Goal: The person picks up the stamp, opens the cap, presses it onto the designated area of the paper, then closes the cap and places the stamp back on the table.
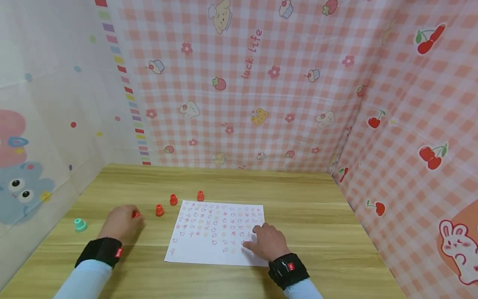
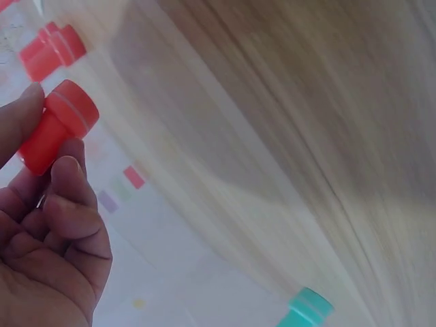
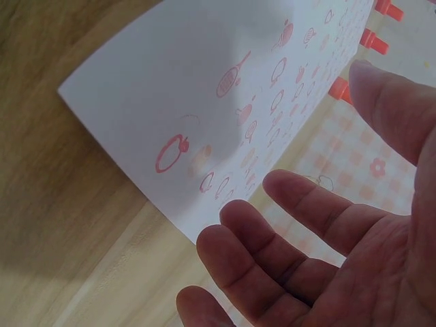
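My left hand (image 1: 121,224) pinches a red toy stamp (image 2: 60,124) between thumb and fingers, left of the paper; in the head view most of that stamp is hidden by the hand. A teal stamp (image 1: 80,224) stands on the table to the left of this hand. Red stamps (image 1: 159,210) stand in a loose row between the left hand and the paper's far edge. Over the right part of the white paper (image 1: 198,251), covered with small red and orange stamped pictures, is my right hand (image 1: 267,243), fingers spread and holding nothing.
The wooden table (image 1: 317,232) ends at cloth-covered walls at the back, left and right. A pink checked cloth (image 1: 239,99) hangs behind it. Black bands with red tags are on both wrists.
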Demonstrator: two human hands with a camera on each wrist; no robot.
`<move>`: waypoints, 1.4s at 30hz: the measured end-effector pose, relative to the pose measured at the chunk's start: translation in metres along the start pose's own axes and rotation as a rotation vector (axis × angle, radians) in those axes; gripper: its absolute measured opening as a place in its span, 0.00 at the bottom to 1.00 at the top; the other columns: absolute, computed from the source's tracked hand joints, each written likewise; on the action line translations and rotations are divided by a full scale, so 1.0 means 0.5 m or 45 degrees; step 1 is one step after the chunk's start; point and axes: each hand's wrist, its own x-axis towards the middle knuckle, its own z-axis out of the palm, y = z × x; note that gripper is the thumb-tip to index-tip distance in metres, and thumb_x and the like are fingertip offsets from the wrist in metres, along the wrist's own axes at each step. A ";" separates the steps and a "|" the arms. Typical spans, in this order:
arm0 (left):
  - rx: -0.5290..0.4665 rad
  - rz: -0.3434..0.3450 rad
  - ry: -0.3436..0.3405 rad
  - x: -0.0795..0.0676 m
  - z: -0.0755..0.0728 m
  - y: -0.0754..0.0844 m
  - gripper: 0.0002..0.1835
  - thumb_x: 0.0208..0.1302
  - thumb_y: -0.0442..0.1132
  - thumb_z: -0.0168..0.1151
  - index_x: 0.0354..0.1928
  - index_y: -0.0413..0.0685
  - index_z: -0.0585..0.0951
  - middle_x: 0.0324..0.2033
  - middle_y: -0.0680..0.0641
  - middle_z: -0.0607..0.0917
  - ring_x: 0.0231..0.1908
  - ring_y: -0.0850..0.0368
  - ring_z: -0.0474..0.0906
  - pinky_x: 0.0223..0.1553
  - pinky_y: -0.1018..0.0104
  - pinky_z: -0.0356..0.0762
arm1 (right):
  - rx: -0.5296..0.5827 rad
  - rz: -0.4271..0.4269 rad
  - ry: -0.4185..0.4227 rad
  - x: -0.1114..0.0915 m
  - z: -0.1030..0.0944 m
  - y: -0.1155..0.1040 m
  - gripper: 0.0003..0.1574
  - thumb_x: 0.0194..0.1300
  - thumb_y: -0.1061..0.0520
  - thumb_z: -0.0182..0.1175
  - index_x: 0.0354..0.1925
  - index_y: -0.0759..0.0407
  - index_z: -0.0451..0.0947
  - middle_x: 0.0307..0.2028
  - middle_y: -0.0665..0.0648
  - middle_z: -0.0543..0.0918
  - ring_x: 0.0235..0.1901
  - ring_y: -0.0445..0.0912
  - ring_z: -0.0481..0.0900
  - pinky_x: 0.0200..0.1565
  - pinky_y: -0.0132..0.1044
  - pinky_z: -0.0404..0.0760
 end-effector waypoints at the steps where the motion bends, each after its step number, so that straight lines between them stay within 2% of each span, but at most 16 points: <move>1: 0.003 0.011 0.014 0.000 0.002 0.005 0.09 0.65 0.37 0.65 0.35 0.37 0.79 0.26 0.45 0.77 0.29 0.48 0.70 0.31 0.56 0.69 | -0.003 -0.002 0.003 0.001 0.000 0.000 0.36 0.56 0.34 0.69 0.48 0.61 0.83 0.35 0.60 0.79 0.32 0.51 0.73 0.36 0.46 0.75; 5: 0.019 0.064 0.065 -0.002 0.007 0.021 0.11 0.64 0.39 0.68 0.37 0.37 0.80 0.26 0.46 0.78 0.28 0.49 0.71 0.30 0.57 0.69 | -0.015 -0.016 0.024 0.002 0.002 0.000 0.35 0.56 0.34 0.69 0.48 0.61 0.83 0.35 0.60 0.79 0.31 0.51 0.73 0.35 0.46 0.76; 8: -0.001 0.066 0.073 -0.007 0.008 0.034 0.13 0.64 0.41 0.68 0.39 0.36 0.80 0.26 0.46 0.78 0.27 0.50 0.71 0.29 0.58 0.68 | -0.009 -0.022 0.032 0.003 0.003 -0.001 0.34 0.56 0.35 0.70 0.47 0.60 0.83 0.34 0.59 0.79 0.30 0.50 0.72 0.34 0.45 0.75; 14: -0.061 0.102 0.100 -0.015 0.013 0.057 0.11 0.64 0.38 0.68 0.39 0.36 0.80 0.25 0.47 0.78 0.26 0.51 0.70 0.28 0.61 0.66 | 0.006 -0.010 0.019 0.004 0.004 -0.002 0.34 0.56 0.36 0.69 0.47 0.61 0.83 0.33 0.58 0.78 0.30 0.50 0.71 0.34 0.44 0.74; 21: -0.101 0.136 0.075 -0.009 0.033 0.089 0.13 0.65 0.38 0.67 0.44 0.35 0.80 0.29 0.45 0.79 0.29 0.51 0.71 0.30 0.60 0.68 | 0.012 -0.047 0.060 0.005 0.003 -0.004 0.29 0.59 0.40 0.68 0.47 0.61 0.82 0.33 0.58 0.79 0.29 0.49 0.73 0.33 0.44 0.76; 25: -0.125 0.128 0.050 -0.008 0.047 0.114 0.13 0.66 0.38 0.66 0.47 0.35 0.79 0.31 0.45 0.80 0.30 0.51 0.72 0.31 0.60 0.70 | 0.049 -0.052 0.096 0.007 0.003 -0.007 0.25 0.61 0.43 0.68 0.47 0.60 0.83 0.34 0.57 0.81 0.30 0.47 0.74 0.35 0.43 0.77; 33: -0.183 0.160 0.032 -0.011 0.077 0.179 0.14 0.67 0.37 0.65 0.51 0.36 0.80 0.36 0.44 0.82 0.32 0.50 0.73 0.34 0.61 0.73 | 0.114 -0.070 0.188 0.011 0.013 -0.009 0.18 0.63 0.47 0.67 0.44 0.59 0.84 0.31 0.55 0.84 0.27 0.45 0.77 0.29 0.39 0.75; 42: -0.249 0.231 0.047 -0.014 0.116 0.243 0.09 0.64 0.36 0.67 0.44 0.42 0.83 0.33 0.49 0.82 0.30 0.55 0.72 0.34 0.62 0.74 | 0.261 -0.098 0.248 0.013 0.019 -0.016 0.15 0.66 0.50 0.64 0.44 0.59 0.83 0.24 0.49 0.79 0.23 0.41 0.72 0.26 0.36 0.70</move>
